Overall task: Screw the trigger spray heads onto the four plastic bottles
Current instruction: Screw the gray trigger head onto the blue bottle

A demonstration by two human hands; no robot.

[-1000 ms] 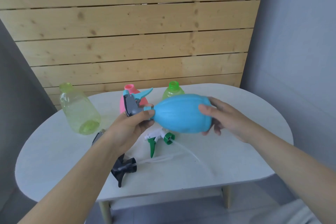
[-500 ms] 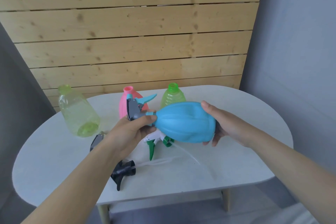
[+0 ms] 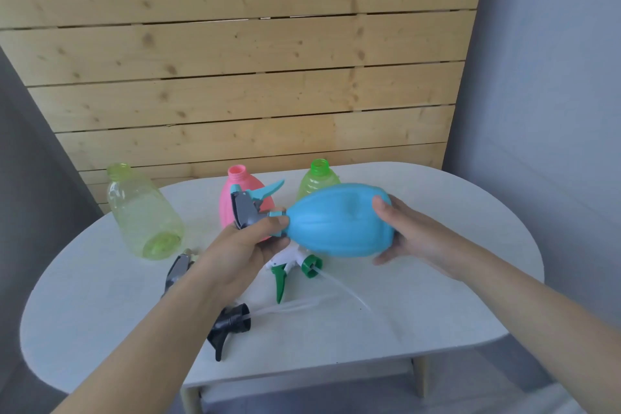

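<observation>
The left hand [image 3: 247,247] fingers pinch the grey spray head [image 3: 247,210] at the blue bottle [image 3: 339,218] neck. The right hand [image 3: 408,232] fingers wrap the bottle's base above the desk [image 3: 437,312].

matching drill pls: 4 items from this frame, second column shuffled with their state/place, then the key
Things
1. blue bottle
2. pink bottle
3. black spray head
4. pale yellow-green bottle

States
A. lying loose on the table, near edge
B. held sideways in both hands, spray head at its neck
C. standing at far left, neck open
D. standing behind the left hand, neck open

Pairs: 1-B, 2-D, 3-A, 4-C
</observation>
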